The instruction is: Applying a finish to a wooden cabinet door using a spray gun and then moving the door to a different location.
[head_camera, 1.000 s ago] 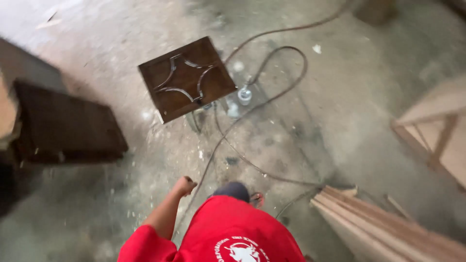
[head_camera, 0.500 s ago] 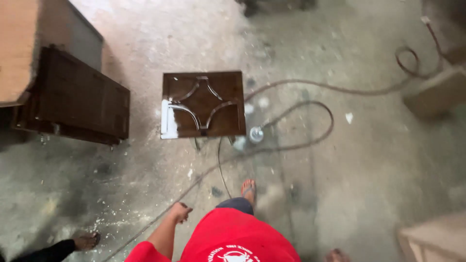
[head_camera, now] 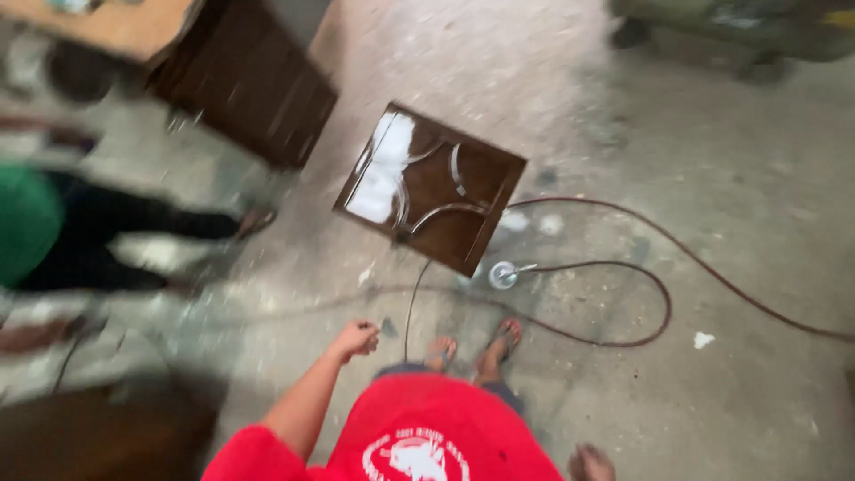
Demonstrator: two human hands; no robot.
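Head cam looks straight down at a dusty concrete floor (head_camera: 712, 178); the frame is motion-blurred, so fine detail is soft.

Left hand (head_camera: 354, 339) hangs at the side, fingers curled loosely in toward the palm. I see nothing in it, though blur keeps me from being sure. Right hand (head_camera: 591, 463) only pokes in at the bottom edge. It seems loosely curled, but I cannot tell how far open it is or whether it has hold of anything.

Nearest thing to the left hand is a thin cable (head_camera: 411, 303) running along the floor just beside it, up toward the panel (head_camera: 432, 189). The panel is square, dark brown wood with curved carved lines and a glossy glare patch on its left part. It lies flat on the floor, rotated at an angle, ahead of the sandalled feet (head_camera: 472, 347) and well apart from both hands.

Just off the panel's lower right corner sits a small round fitting (head_camera: 502, 274) joined to a reddish hose (head_camera: 623, 303) that loops across the floor to the right.

Upper left: a second dark panel (head_camera: 245, 85) below a light wood table (head_camera: 107, 27). Far left: another person (head_camera: 53, 227), dark trousers and green top, heavily blurred.

Red shirt (head_camera: 419, 436) fills the bottom centre.
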